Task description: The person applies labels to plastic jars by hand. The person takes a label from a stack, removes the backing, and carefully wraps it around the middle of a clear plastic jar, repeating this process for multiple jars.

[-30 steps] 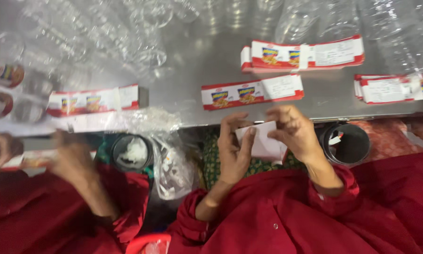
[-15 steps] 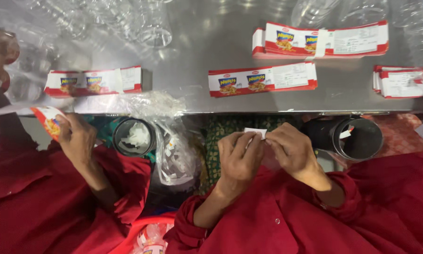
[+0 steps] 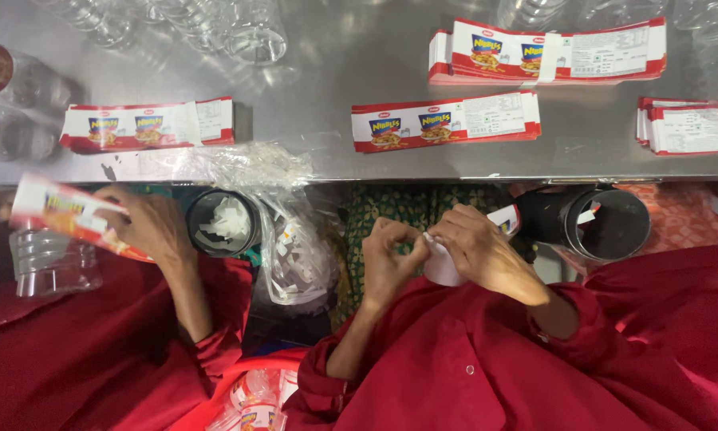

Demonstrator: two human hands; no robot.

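Observation:
My left hand (image 3: 391, 259) and my right hand (image 3: 483, 251) meet below the table edge, over my lap. Both pinch a label (image 3: 441, 267) that shows its white back, with a red printed end poking out past my right fingers. My left fingertips grip its left edge, and my right hand covers most of it. Both my sleeves are red. On the steel table (image 3: 327, 96) just above my hands lies a stack of red and white labels (image 3: 447, 121).
More label stacks lie at the top right (image 3: 546, 52), far right (image 3: 690, 128) and left (image 3: 147, 125). Clear bottles (image 3: 251, 32) crowd the back. A co-worker's hand (image 3: 147, 227) wraps a label around a bottle (image 3: 52, 267). Black tubs (image 3: 219, 223) (image 3: 602, 223) and a plastic bag (image 3: 295, 255) hang under the edge.
My hands have dropped from the table edge toward my lap, still working the label. The co-worker's hand has brought a label onto a bottle at the left.

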